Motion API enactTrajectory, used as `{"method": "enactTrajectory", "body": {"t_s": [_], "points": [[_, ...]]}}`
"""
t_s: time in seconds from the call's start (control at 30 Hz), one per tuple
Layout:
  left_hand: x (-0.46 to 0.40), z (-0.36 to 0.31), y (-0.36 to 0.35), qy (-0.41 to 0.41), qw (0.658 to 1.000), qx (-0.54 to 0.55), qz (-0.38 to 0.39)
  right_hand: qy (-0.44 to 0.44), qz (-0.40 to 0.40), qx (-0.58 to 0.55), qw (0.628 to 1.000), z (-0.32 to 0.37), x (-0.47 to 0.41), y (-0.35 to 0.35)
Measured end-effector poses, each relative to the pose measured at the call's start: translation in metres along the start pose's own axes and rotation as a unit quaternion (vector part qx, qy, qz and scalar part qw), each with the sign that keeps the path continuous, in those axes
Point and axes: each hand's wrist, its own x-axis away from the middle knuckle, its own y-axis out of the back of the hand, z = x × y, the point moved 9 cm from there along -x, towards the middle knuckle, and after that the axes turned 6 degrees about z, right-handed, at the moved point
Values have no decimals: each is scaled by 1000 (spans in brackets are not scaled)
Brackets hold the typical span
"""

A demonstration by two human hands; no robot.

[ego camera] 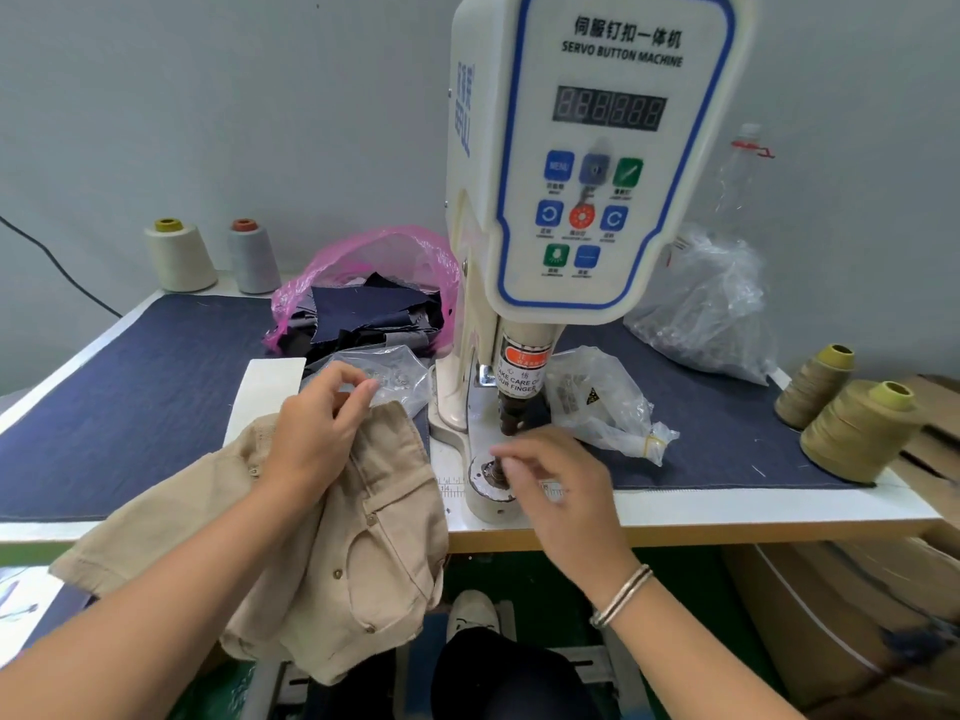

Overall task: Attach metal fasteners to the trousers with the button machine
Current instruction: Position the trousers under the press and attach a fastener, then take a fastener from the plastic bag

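Beige trousers with small metal studs hang over the table's front edge, left of the white servo button machine. My left hand lies on the trousers' upper part, its fingertips pinched together near a clear bag of fasteners; what they pinch is too small to tell. My right hand hovers at the machine's round lower die, thumb and fingers pinched at the die's centre, blurred. The punch stands just above that hand.
A pink bag of dark fabric scraps sits behind the left hand. Clear plastic bags lie right of the machine. Thread cones stand at the back left and far right. Cardboard boxes sit lower right.
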Motion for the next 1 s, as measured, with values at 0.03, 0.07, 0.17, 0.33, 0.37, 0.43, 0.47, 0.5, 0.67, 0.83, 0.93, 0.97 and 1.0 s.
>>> {"method": "enactTrajectory", "body": {"t_s": [0.03, 0.07, 0.17, 0.33, 0.37, 0.43, 0.47, 0.5, 0.67, 0.83, 0.93, 0.97, 1.0], "points": [[3, -14, -6, -17, 999, 21, 31, 13, 25, -19, 999, 12, -2, -10], [7, -28, -14, -32, 996, 52, 65, 14, 51, -41, 998, 21, -3, -21], [25, -67, -31, -53, 972, 191, 126, -125, 147, -111, 975, 15, -2, -60], [30, -96, -38, -70, 969, 190, 140, -281, 185, -190, 922, -14, 12, -76], [30, -100, -43, -82, 970, 160, 163, -304, 172, -177, 920, -22, 11, -69], [29, -103, -55, -95, 965, 118, 212, -345, 140, -189, 909, -35, 10, -54], [28, -102, -60, -97, 961, 104, 236, -364, 127, -217, 897, -40, 11, -48], [25, -98, -65, -90, 956, 101, 259, -383, 113, -253, 881, -46, 12, -42], [23, -44, -78, -34, 925, 0, 379, -457, 55, -401, 792, -72, 22, -16], [31, 0, -67, -60, 904, -193, 377, -442, 7, -475, 761, -89, 17, 4], [31, -4, -70, -25, 931, -78, 355, -454, -9, -490, 744, -106, 21, 1], [29, -4, -67, 18, 937, 6, 348, -465, -21, -492, 736, -114, 25, -1], [26, -4, -63, 55, 936, 80, 339, -478, -29, -489, 729, -122, 31, -1]]}}
